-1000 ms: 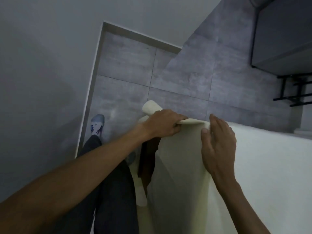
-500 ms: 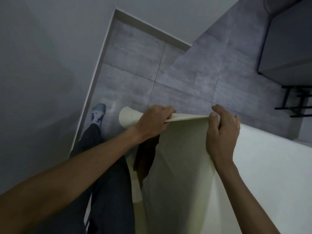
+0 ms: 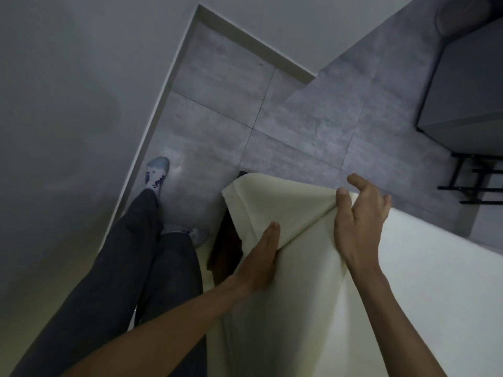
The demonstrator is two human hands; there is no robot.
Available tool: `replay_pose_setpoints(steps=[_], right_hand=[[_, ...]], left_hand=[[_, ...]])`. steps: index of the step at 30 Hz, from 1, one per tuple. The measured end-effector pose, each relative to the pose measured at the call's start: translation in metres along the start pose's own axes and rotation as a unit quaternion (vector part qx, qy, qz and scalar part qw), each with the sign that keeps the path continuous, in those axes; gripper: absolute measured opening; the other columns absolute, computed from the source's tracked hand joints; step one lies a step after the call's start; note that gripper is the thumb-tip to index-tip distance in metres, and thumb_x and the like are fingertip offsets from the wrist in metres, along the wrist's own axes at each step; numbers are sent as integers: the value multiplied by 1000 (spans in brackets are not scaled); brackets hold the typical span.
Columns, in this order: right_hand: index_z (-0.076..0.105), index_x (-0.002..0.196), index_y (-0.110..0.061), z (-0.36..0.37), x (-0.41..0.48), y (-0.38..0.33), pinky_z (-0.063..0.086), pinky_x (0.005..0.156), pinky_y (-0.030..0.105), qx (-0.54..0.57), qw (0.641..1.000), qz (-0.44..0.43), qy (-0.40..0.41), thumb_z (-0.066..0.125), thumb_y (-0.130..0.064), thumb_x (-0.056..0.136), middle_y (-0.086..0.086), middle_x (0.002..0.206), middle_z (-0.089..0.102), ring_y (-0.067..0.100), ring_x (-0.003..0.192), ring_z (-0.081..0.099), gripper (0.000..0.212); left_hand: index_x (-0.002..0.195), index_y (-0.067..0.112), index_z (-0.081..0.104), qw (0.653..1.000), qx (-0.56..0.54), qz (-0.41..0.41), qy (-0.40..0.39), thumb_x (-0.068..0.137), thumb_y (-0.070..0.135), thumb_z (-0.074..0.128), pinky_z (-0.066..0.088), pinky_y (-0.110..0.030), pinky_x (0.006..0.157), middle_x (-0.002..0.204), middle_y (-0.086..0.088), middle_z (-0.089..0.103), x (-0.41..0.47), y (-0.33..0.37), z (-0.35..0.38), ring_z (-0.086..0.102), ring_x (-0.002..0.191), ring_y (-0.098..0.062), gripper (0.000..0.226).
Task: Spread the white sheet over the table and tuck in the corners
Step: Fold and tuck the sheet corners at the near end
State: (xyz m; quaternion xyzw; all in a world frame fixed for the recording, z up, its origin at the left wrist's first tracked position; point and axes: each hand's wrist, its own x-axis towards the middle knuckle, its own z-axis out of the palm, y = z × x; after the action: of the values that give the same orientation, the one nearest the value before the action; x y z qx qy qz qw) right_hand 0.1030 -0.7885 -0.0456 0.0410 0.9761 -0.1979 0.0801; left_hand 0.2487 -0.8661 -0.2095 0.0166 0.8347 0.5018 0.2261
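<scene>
The white sheet covers the table top at the lower right and hangs down its near side. At the table's corner a loose flap of the sheet is folded over. My right hand pinches the sheet at the corner's top edge, thumb on the cloth and fingers spread behind it. My left hand lies flat with straight fingers against the hanging cloth, pressing into the fold below the flap. A dark table leg shows in the gap left of the flap.
Grey tiled floor lies beyond the table. A wall runs close on the left, with my legs and patterned socks beside it. A dark cabinet and a black metal rack stand at the far right.
My left hand let go of the sheet's top edge and dropped down, now flat against the hanging cloth. The flap it held has folded over the corner. My right hand stayed at the corner.
</scene>
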Motion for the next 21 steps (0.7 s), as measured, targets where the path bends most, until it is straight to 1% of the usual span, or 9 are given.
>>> replay_pose_setpoints(steps=[2,5,8,9,11,13,15,17,21], right_hand=[[55,130,-8,0,0,1,4,126,48,9,1000,-3,-3,40,-30,100,2,136,59,-33,118,19,40],[55,131,-5,-1,-1,2,4,126,50,14,1000,-8,-5,38,-26,99,4,136,59,-42,113,7,42],[53,135,-4,1,-1,2,3,126,50,17,1000,-7,1,37,-25,98,7,139,57,-43,115,3,45],[52,137,-3,2,-1,1,4,126,51,17,1000,-5,6,37,-24,98,8,141,56,-43,115,0,46],[49,141,-3,3,-3,1,6,126,55,17,1000,-1,19,37,-23,99,10,146,53,-43,116,-5,48],[45,145,-4,4,-3,1,8,125,57,15,1000,5,26,37,-24,100,10,151,48,-41,119,-9,50],[40,149,-4,5,-3,1,7,125,56,11,1000,5,26,35,-27,100,10,156,42,-35,127,-8,54],[36,152,-5,6,-3,1,4,126,53,5,1000,2,25,31,-31,100,9,160,36,-16,139,2,58],[34,154,-9,7,-3,2,5,127,52,4,999,19,27,30,-35,102,7,163,32,0,143,6,59]], left_hand=[[156,0,-1,998,3,-7,-59,105,8,36,4,-32,125,163,-11,-6,-9,-18,14,7,154,-29,63],[155,2,-9,967,58,-88,-231,101,4,45,22,-38,122,164,-16,-10,-16,-48,9,18,151,-33,77],[150,8,32,927,100,-144,-331,99,13,52,47,-41,102,162,-18,16,-6,-54,-29,47,131,-34,55],[133,7,51,938,108,-157,-291,99,14,52,52,-42,96,151,-20,38,2,-47,-51,55,121,-33,35],[111,6,61,985,37,-163,-46,101,16,48,56,-42,85,117,-14,63,22,-29,-87,64,100,-28,19],[129,9,58,976,-113,-103,157,105,25,44,51,-33,96,127,-7,63,47,2,-116,61,112,-21,32],[141,8,51,961,-224,15,163,106,30,41,38,-26,112,145,-6,53,75,40,-134,48,134,-13,43],[141,9,52,959,-249,102,93,107,29,36,30,-31,119,149,-6,50,98,74,-132,39,143,-14,43],[138,15,58,963,-246,107,33,107,41,19,29,-46,119,145,-2,56,123,89,-89,35,145,-18,56]])
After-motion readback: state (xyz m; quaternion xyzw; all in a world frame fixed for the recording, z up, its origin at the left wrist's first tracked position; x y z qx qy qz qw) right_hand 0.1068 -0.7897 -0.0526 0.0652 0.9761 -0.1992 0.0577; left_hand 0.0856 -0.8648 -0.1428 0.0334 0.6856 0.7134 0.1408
